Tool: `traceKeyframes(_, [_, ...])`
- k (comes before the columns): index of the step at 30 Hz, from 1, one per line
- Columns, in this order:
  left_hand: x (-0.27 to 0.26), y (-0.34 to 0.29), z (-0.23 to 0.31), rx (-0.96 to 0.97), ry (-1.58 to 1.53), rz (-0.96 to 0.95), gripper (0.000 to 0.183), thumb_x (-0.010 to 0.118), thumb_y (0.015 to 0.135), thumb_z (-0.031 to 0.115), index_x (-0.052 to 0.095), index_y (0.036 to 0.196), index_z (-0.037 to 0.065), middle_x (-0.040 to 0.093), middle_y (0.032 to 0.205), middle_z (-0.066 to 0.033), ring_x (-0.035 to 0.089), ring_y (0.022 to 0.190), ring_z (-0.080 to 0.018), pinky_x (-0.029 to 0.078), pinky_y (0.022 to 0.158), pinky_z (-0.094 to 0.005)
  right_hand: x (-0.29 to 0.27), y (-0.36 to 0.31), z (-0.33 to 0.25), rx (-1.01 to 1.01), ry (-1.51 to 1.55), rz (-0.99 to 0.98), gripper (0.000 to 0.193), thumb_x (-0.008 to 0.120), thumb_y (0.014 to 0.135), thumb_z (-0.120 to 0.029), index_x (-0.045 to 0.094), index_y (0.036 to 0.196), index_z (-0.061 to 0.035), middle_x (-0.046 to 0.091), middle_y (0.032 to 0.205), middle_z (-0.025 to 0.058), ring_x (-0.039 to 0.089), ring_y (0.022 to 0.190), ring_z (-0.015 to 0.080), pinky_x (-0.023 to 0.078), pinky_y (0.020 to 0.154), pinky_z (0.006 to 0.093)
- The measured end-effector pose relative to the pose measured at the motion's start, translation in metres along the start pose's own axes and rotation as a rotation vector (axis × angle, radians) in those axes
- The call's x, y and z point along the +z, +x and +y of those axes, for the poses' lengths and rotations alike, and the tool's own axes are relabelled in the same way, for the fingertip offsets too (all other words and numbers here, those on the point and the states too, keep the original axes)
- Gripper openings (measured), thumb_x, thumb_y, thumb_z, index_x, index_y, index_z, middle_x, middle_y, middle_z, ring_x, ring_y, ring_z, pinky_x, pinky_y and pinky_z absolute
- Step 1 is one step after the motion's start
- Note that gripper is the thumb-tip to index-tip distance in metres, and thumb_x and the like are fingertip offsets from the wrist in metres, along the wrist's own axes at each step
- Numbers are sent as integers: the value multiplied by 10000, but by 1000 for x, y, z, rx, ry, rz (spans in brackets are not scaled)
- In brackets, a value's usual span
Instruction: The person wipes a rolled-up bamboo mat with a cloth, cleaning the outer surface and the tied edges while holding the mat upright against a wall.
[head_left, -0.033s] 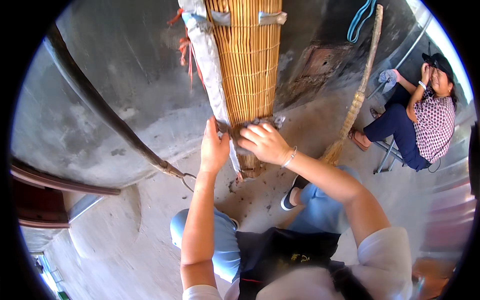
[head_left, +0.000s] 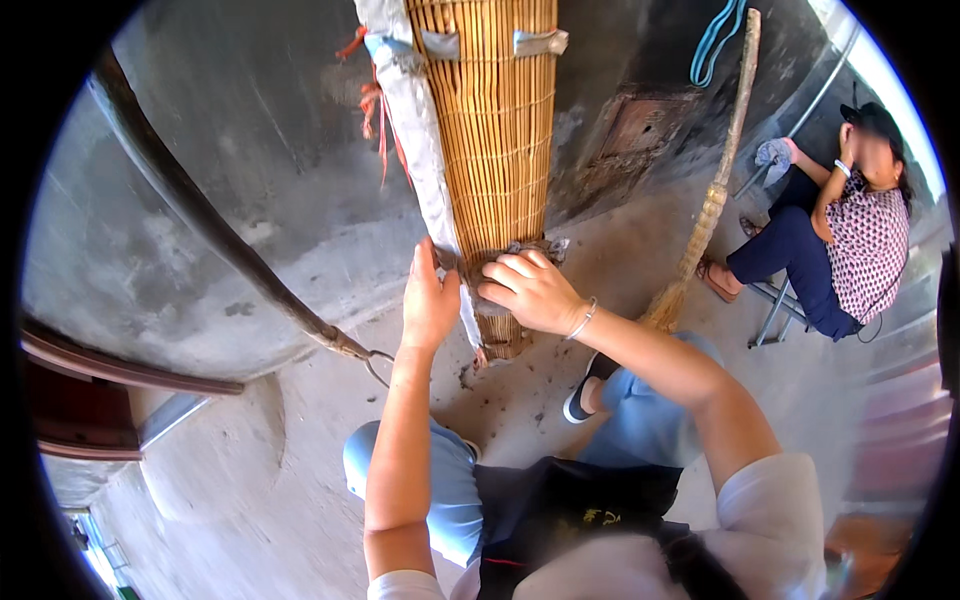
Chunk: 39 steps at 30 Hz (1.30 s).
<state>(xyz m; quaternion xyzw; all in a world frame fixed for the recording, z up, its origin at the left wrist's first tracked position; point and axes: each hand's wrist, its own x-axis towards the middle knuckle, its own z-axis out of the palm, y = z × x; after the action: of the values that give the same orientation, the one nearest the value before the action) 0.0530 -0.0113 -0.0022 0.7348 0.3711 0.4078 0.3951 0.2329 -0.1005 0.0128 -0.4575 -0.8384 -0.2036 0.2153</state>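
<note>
A bamboo-slat mat (head_left: pixel 495 140), rolled up and with a whitish cloth border down its left side, stands upright before me. Around its lower part runs a dark grey cloth strip (head_left: pixel 540 247). My left hand (head_left: pixel 430 305) is at the mat's left edge, its fingers pointing up, with some of the strip between thumb and fingers. On the front of the roll, my right hand (head_left: pixel 530 290) has its fingers curled over the strip. Its fingertips press against the mat and partly hide the strip. Higher up, a light grey band (head_left: pixel 540 43) crosses the slats.
A straw broom (head_left: pixel 715 200) leans to the right of the mat. At the left a dark wooden pole (head_left: pixel 210 215) with a metal hook leans on the grey wall. Another person (head_left: pixel 860 230) sits on a stool at the right. Blue cord (head_left: pixel 712 45) hangs at the upper right.
</note>
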Motion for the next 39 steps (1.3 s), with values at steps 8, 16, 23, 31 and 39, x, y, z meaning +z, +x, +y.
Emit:
traceKeyframes(8, [3, -19, 55, 239, 113, 290, 339, 628, 885, 89, 532, 1193, -15, 555, 1056, -178, 544, 959, -292, 452, 861, -389, -58, 2, 10, 588, 644, 123, 390, 614, 788, -49, 508, 1162, -30, 517, 1130, 169, 524, 1043, 332, 435, 909, 392])
traceKeyframes(16, [36, -45, 93, 196, 143, -116, 755, 711, 835, 156, 291, 1441, -7, 394, 1392, -196, 373, 1305, -331, 247, 1117, -441, -65, 9, -3, 1005, 1609, -105, 778, 659, 856, -401, 332, 1334, 118, 431, 1337, 249, 386, 1299, 284, 322, 1064, 355])
traceKeyframes(23, [-1, -2, 101, 355, 161, 264, 510, 570, 858, -16, 436, 1349, -22, 506, 1284, -174, 488, 1189, -303, 383, 1028, -430, -37, -26, 37, 1401, 1697, -6, 249, 515, 971, -278, 515, 1132, -88, 533, 994, 26, 554, 896, 131, 534, 726, 288])
traceKeyframes(31, [27, 83, 141, 922, 818, 512, 574, 606, 689, -12, 588, 1255, 79, 510, 1171, -126, 453, 1071, -283, 370, 920, -423, -88, -24, 63, 1351, 1648, 215, 292, 541, 942, -208, 562, 1147, -2, 600, 1064, 82, 603, 874, 142, 503, 790, 266])
traceKeyframes(39, [63, 3, 27, 768, 890, 58, 542, 573, 703, -48, 590, 1208, 147, 484, 1134, -106, 462, 1036, -270, 372, 842, -380, -90, -20, 58, 1326, 1751, 463, 253, 542, 946, -220, 580, 1121, -40, 571, 974, 30, 588, 829, 108, 473, 742, 250])
